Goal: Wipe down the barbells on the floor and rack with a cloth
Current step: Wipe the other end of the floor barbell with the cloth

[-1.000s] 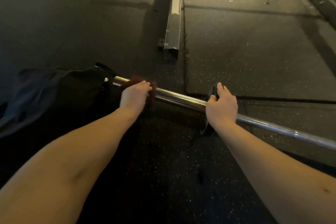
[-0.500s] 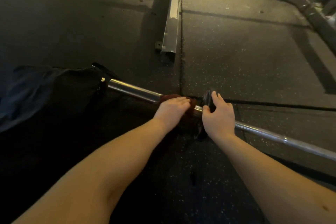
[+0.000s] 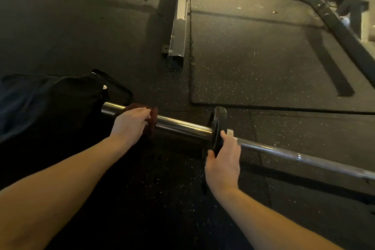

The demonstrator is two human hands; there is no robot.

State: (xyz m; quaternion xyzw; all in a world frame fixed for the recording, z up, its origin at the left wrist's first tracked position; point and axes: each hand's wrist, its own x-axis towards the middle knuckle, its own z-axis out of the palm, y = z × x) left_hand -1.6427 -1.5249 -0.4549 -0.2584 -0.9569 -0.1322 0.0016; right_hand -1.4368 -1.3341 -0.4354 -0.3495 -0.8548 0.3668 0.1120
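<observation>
A chrome barbell [image 3: 182, 127] lies across the black rubber floor, running from centre left down to the right edge. My left hand [image 3: 130, 124] grips a dark red cloth [image 3: 152, 123] wrapped round the thick sleeve near its left end. A small black weight plate [image 3: 218, 126] stands at the sleeve's inner collar. My right hand [image 3: 223, 160] holds the plate's lower rim, thumb on one face and fingers on the other. The thin shaft [image 3: 304, 157] continues to the right of that hand.
A dark bag or garment [image 3: 50, 103] lies on the floor at the left, covering the sleeve's tip. A grey steel rack foot [image 3: 179, 20] runs away from me at centre top. A dark angled rack frame [image 3: 334, 24] crosses the top right.
My left hand slid the cloth back leftward along the sleeve, away from the plate. My right hand dropped lower onto the plate's rim, and the camera view shifted.
</observation>
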